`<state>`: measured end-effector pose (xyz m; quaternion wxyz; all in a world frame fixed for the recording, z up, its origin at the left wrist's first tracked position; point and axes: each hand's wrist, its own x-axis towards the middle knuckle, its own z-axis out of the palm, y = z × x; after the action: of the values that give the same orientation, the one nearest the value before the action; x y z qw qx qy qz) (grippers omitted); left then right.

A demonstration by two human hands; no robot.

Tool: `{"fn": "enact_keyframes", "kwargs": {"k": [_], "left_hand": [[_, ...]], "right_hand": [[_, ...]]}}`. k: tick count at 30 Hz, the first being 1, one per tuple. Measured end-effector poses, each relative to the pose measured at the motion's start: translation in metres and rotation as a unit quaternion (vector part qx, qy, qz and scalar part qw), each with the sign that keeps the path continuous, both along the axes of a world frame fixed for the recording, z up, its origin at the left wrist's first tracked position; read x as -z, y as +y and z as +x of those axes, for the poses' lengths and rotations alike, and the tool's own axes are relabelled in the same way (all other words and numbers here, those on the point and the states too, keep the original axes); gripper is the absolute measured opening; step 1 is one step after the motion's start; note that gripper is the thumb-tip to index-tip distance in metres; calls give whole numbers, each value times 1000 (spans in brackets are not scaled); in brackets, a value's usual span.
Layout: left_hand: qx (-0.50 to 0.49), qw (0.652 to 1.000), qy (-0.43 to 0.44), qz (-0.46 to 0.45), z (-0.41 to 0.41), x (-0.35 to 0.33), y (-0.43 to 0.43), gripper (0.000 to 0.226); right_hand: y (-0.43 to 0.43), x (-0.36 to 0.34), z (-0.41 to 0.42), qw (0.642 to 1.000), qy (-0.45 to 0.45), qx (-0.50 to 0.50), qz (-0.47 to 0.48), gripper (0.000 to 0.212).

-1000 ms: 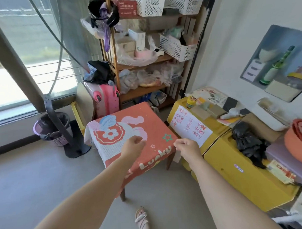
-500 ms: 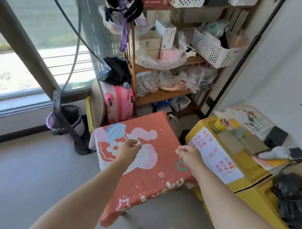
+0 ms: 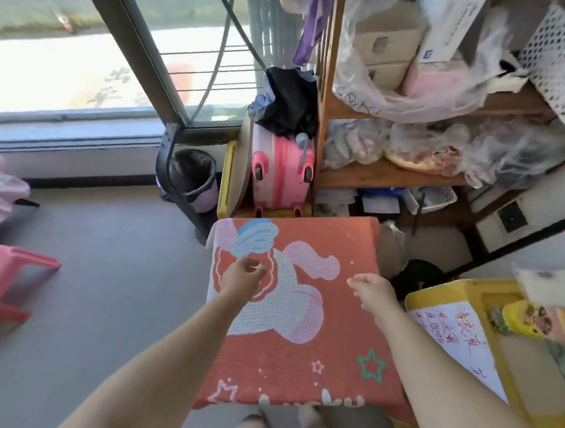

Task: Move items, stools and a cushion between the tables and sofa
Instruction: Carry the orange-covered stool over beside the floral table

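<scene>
Grey floor [image 3: 96,287], red cushion [image 3: 301,358] beside yellow table [image 3: 448,295], left hand [image 3: 243,276], right hand [image 3: 371,290] over it, grips loose

Single head-worn wide-angle view, looking steeply down and forward, close over red cushion [image 3: 303,310]; window and shelf [image 3: 388,176] beyond.

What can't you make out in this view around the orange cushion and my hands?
Head view:
Whatever supports the orange cushion: hidden under it.
Pink stool: cut by the left edge.
Red writing on the paper: blurred, partly behind the right forearm.
Yellow table: cut by the right edge.
</scene>
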<state>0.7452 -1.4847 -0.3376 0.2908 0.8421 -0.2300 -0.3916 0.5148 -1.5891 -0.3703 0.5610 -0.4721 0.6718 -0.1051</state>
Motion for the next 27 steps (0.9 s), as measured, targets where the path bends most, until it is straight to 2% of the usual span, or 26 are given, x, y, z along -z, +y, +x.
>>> {"fn": "enact_keyframes", "kwargs": {"k": [5,12,17,22,27], "left_hand": [[-17,999,6,30,6,29,0,38],[-41,994,-35,92,38,85,-1,35],[-85,989,-29,116,64,126,2,32],[-117,980,-48,152,82,160,6,38],[-114,969,-101,195,80,183,9,52]], "right_hand": [[-22,30,-5,999,22,-9,30,26],[-51,82,-1,996,85,-20,22,35],[-61,120,0,988,143,-53,29,45],[-68,147,5,965,242,-100,-10,45],[-66,158,12,947,308,-72,-55,47]]}}
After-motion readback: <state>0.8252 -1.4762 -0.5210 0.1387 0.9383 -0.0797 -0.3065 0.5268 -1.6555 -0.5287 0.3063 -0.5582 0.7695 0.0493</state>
